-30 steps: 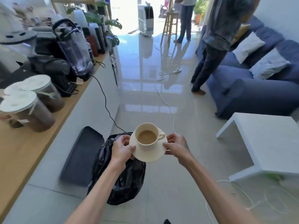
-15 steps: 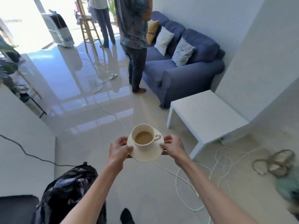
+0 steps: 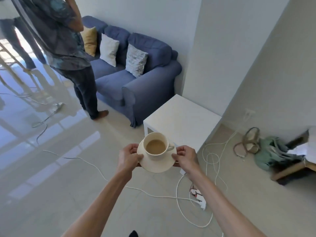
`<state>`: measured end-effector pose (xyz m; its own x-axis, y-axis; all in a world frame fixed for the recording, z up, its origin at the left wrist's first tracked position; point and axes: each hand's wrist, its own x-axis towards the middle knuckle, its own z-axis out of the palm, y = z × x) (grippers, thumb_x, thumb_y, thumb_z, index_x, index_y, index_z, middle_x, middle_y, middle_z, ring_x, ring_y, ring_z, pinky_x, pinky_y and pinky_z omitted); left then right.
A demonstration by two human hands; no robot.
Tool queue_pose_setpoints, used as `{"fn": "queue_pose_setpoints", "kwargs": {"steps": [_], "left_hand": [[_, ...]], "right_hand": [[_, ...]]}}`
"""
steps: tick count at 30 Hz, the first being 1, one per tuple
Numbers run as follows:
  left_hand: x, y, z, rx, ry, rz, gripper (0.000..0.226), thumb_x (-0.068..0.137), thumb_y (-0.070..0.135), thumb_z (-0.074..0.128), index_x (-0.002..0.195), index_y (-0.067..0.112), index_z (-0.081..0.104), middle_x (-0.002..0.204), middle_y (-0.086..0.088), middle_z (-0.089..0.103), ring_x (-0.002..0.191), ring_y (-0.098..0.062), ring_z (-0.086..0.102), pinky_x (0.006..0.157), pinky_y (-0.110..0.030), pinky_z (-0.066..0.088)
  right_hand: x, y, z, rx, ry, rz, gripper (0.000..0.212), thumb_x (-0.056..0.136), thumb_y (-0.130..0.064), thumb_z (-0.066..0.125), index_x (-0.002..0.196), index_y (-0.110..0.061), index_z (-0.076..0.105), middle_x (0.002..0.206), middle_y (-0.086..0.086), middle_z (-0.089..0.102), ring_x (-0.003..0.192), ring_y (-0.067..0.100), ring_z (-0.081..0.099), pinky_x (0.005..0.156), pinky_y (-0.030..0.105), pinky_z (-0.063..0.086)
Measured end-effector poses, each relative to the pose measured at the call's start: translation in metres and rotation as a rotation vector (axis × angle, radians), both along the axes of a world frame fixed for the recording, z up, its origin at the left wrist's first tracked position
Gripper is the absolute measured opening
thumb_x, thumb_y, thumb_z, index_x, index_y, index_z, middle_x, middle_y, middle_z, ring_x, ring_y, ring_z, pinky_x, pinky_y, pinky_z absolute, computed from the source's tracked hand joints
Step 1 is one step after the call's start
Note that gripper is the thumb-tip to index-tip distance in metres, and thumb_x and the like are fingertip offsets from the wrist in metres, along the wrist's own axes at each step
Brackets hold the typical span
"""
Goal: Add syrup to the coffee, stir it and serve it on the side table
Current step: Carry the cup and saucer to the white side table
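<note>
Head view: both grips, left hand [image 3: 128,157] & right hand [image 3: 186,156], closed on saucer [image 3: 156,165] rim, cup [image 3: 156,144] w/ coffee upright on it. Now turned from counter, white desk [image 3: 183,120] just ahead; only set-down left.

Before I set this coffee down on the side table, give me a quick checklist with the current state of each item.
1. Both hands on the saucer: left hand and right hand grip opposite rims. Ok.
2. Cup upright, coffee below the brim. Ok.
3. Side table top bare where visible. Ok.
4. White cables and power strip on the floor along the way. Not ok, step carefully.
5. Standing person off to the left of the path. Ok.
6. Syrup stirred in: cannot tell.
</note>
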<state>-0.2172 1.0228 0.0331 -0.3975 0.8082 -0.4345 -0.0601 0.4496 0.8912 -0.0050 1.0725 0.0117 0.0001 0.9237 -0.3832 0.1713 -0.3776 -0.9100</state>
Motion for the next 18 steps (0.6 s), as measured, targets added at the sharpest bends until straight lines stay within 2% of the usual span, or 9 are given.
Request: {"fn": "queue_pose_setpoints", "kwargs": {"steps": [8, 14, 18], "left_hand": [[-0.019, 0.105, -0.005, -0.023, 0.006, -0.212, 0.036, 0.083, -0.017, 0.06, 0.107, 0.007, 0.071, 0.095, -0.011, 0.077, 0.09, -0.029, 0.072, 0.064, -0.041, 0.065], [-0.012, 0.19, -0.013, -0.04, -0.013, -0.306, 0.036, 0.082, -0.016, 0.062, 0.106, 0.01, 0.071, 0.1, -0.012, 0.078, 0.097, -0.033, 0.074, 0.063, -0.038, 0.063], [-0.002, 0.241, -0.015, -0.04, -0.011, -0.319, 0.036, 0.084, -0.015, 0.063, 0.098, 0.018, 0.069, 0.098, -0.009, 0.077, 0.092, -0.029, 0.073, 0.065, -0.039, 0.063]], "right_hand": [[-0.016, 0.061, -0.004, -0.027, 0.059, -0.213, 0.013, 0.084, 0.008, 0.066, 0.089, -0.004, 0.062, 0.076, 0.009, 0.067, 0.069, 0.022, 0.069, 0.054, 0.027, 0.056], [-0.006, 0.122, -0.011, -0.031, 0.055, -0.327, 0.011, 0.085, 0.007, 0.066, 0.09, -0.003, 0.062, 0.08, 0.012, 0.068, 0.072, 0.024, 0.069, 0.053, 0.026, 0.057], [0.003, 0.168, -0.017, -0.009, 0.041, -0.351, 0.011, 0.085, 0.006, 0.067, 0.094, 0.0, 0.064, 0.088, 0.019, 0.07, 0.076, 0.028, 0.072, 0.056, 0.028, 0.059]]}}
